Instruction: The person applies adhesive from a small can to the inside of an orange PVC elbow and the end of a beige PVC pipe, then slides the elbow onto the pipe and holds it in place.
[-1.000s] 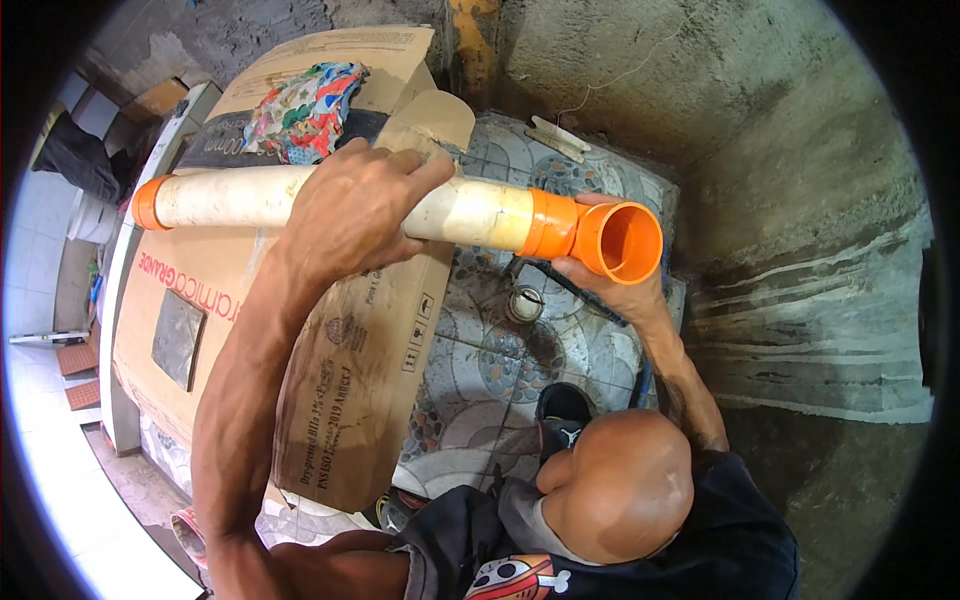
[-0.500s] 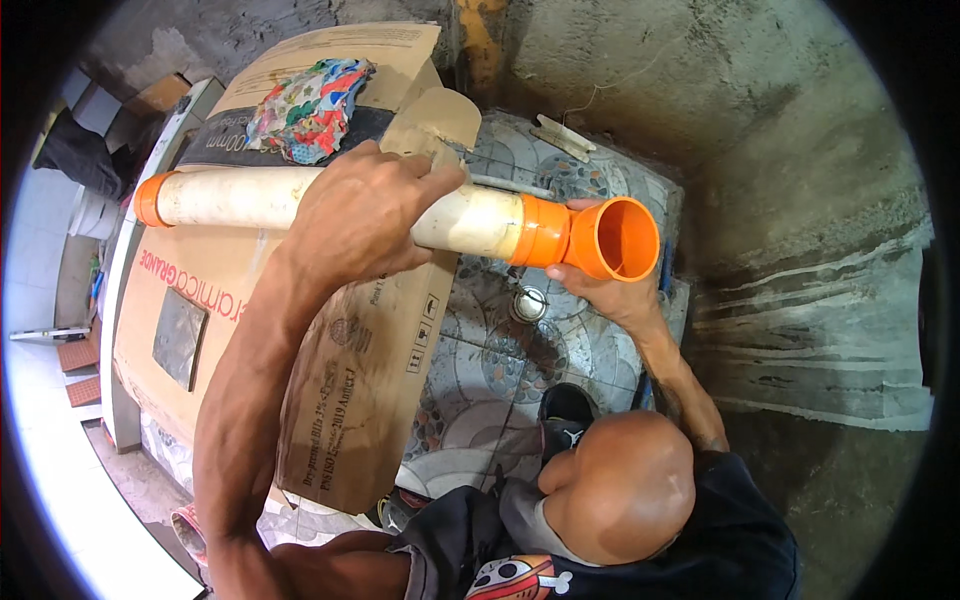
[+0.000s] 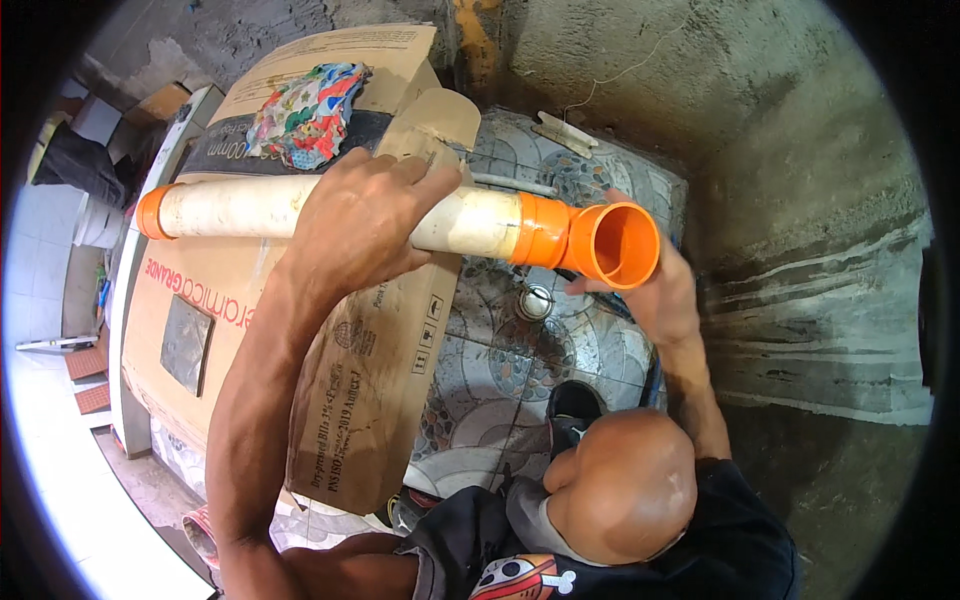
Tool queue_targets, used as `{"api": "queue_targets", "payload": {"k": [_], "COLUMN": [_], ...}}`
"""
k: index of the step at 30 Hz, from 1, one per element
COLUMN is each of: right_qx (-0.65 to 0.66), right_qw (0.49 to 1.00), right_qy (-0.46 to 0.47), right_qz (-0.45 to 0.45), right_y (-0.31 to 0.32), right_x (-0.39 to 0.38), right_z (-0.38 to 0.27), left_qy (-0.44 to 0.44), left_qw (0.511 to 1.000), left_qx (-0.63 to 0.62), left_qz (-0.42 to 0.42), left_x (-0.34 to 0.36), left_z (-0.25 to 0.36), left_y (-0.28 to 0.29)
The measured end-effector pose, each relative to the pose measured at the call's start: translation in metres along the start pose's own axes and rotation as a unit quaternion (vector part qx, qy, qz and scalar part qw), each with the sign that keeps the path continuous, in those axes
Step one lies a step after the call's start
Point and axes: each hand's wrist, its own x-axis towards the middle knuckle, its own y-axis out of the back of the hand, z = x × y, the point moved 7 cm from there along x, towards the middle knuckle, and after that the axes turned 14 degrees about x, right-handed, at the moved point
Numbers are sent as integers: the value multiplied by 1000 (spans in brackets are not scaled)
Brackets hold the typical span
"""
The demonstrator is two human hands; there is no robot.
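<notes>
A long off-white plastic pipe [image 3: 245, 206] lies across the top of a cardboard box, its right end reaching beyond the box. My left hand [image 3: 362, 215] is closed over the pipe's middle from above. On the left end is an orange collar [image 3: 156, 211]. An orange elbow fitting [image 3: 583, 243] is on the right end, its round mouth turned upward. Around the back and right side of this elbow curls my right hand [image 3: 668, 300], slightly blurred. Fingertips show above and below the fitting; the other fingers are hidden behind it.
The large cardboard box [image 3: 360, 400] bears a crumpled patterned cloth [image 3: 312, 115] and a dark square piece [image 3: 187, 345]. A round drain [image 3: 534, 303] sits in the patterned tile floor. Small pale offcuts [image 3: 566, 134] lie by the rough concrete wall [image 3: 800, 200].
My right hand has shifted from the elbow's collar toward its open mouth, farther right. The pipe's left end has dropped slightly in the picture. My left hand keeps its grip.
</notes>
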Motion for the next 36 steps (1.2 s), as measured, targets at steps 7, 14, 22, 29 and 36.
{"api": "queue_targets", "payload": {"k": [7,14,22,29,36], "right_qx": [199,-30,-77,-126,-118], "right_qw": [949,993,995,990,992], "right_qy": [-241,-103,-39,16,32], "right_qz": [28,-48,-57,-55,-39], "right_y": [-6,-14,-21,-28,-29], "right_x": [19,19,19,14,11], "right_z": [-5,-16,-16,-22,-23], "left_qy": [-1,0,15,-3,-17], "left_qw": [1000,1000,999,998,998], "left_qx": [22,-6,13,17,12], "left_qz": [17,-4,-44,-64,-67], "left_x": [0,4,8,7,9], "left_z": [6,7,10,12,14], "left_y": [-3,-2,-2,-7,-6]}}
